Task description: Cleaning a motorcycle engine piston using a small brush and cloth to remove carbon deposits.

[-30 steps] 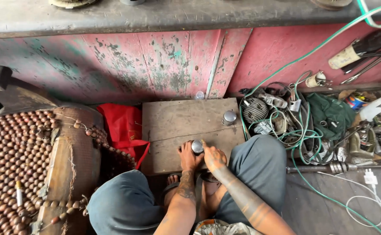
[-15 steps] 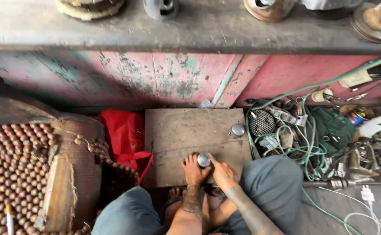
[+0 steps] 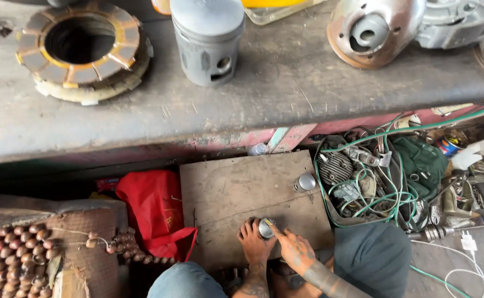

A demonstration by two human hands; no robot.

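Bare wood, scuffed and grey-brown, makes up the board point(image 3: 242, 193) that lies on the floor between the person's knees, and both hands meet at its near edge. The left hand point(image 3: 253, 243) and the right hand point(image 3: 292, 249) close from either side on a small metal cylinder point(image 3: 265, 228) with a shiny top, which stands on the board; the fingers of each hand wrap its sides, so each grip is clamped on it. Both forearms carry dark tattoos. A second small metal cylinder point(image 3: 306, 182) stands alone farther up the board, well apart from the hands, towards its right edge. To the left of the board lies a red cloth bag point(image 3: 153, 212), and farther left a seat cover of brown wooden beads point(image 3: 10, 259). To the right sits a tray point(image 3: 330, 221) crammed with green wires point(image 3: 374, 193) and metal parts. Above, the worn grey bench point(image 3: 286, 77) carries a grey piston point(image 3: 207, 41), a ring-shaped clutch part point(image 3: 82, 49) with yellow-edged pads and a rusty round housing point(image 3: 371, 30).
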